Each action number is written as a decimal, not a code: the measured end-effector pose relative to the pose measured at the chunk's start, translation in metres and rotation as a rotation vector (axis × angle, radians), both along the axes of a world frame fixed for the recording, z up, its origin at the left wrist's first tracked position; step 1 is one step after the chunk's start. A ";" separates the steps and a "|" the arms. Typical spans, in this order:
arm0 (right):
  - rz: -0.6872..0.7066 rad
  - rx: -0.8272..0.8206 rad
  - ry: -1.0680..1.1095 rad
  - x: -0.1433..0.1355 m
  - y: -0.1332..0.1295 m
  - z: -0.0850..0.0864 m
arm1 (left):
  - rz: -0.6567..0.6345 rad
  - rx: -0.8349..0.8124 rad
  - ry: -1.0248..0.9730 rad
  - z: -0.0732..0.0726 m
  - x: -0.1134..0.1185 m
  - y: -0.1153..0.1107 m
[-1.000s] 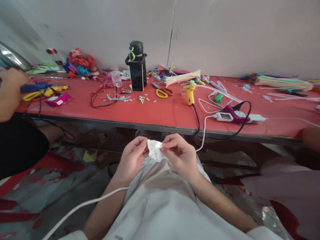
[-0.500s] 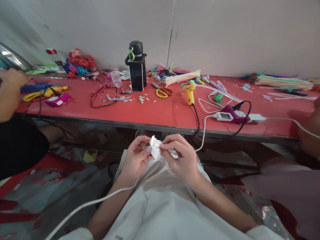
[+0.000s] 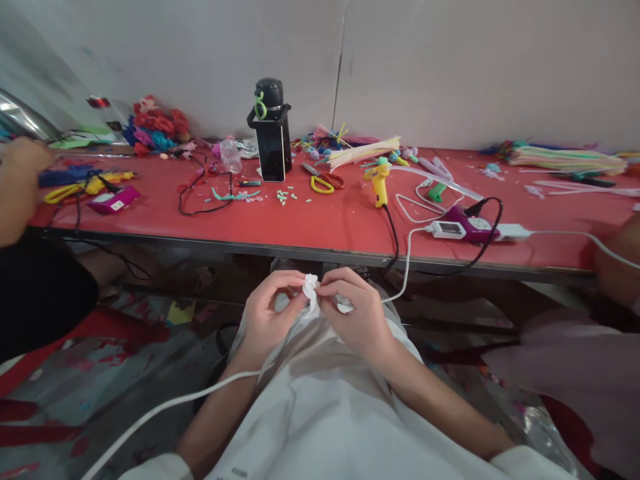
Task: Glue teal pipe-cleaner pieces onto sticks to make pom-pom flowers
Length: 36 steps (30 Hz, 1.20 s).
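Between my hands, above my lap and just below the table edge, is a small crumpled white piece (image 3: 311, 293) that looks like thin paper or cloth. My left hand (image 3: 270, 310) pinches its left side between thumb and fingers. The fingertips of my right hand (image 3: 356, 310) are closed on its right side. A white cable (image 3: 185, 399) passes by my left wrist. On the red table (image 3: 310, 227) ahead lie a yellow glue gun (image 3: 380, 187) and scissors (image 3: 323, 183) with yellow and orange handles.
A black bottle (image 3: 270, 100) stands behind a phone (image 3: 271, 153). Pipe cleaners (image 3: 363, 152) lie along the back. A purple power strip (image 3: 467, 227) with cables is at the right. One person's arm (image 3: 15, 187) is at the left; another person sits at the right.
The white piece has turned and looks narrower between my fingers. My left fingers have shifted their hold on it, and both hands have moved slightly.
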State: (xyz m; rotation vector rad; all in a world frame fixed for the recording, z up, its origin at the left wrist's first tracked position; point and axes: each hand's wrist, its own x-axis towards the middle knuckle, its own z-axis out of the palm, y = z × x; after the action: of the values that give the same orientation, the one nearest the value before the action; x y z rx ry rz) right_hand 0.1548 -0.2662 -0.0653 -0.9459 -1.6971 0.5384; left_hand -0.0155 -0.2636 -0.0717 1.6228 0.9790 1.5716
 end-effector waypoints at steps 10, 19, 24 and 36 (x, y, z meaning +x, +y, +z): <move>0.082 -0.100 0.047 -0.002 -0.001 -0.001 | 0.055 -0.198 0.167 0.009 -0.005 0.003; 0.138 -0.259 0.067 -0.002 -0.001 0.001 | -0.044 -0.460 -0.137 0.013 -0.003 0.004; 0.079 -0.378 0.171 -0.003 0.003 -0.004 | -0.058 -0.525 -0.165 0.017 -0.004 0.001; 0.171 -0.376 0.171 0.000 0.009 -0.010 | -0.037 -0.567 -0.116 0.004 -0.003 0.000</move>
State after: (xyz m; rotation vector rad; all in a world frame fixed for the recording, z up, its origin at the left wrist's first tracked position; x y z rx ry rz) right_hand 0.1545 -0.2577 -0.0751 -0.9895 -1.5580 1.0495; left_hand -0.0186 -0.2631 -0.0675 1.1356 1.1891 1.1989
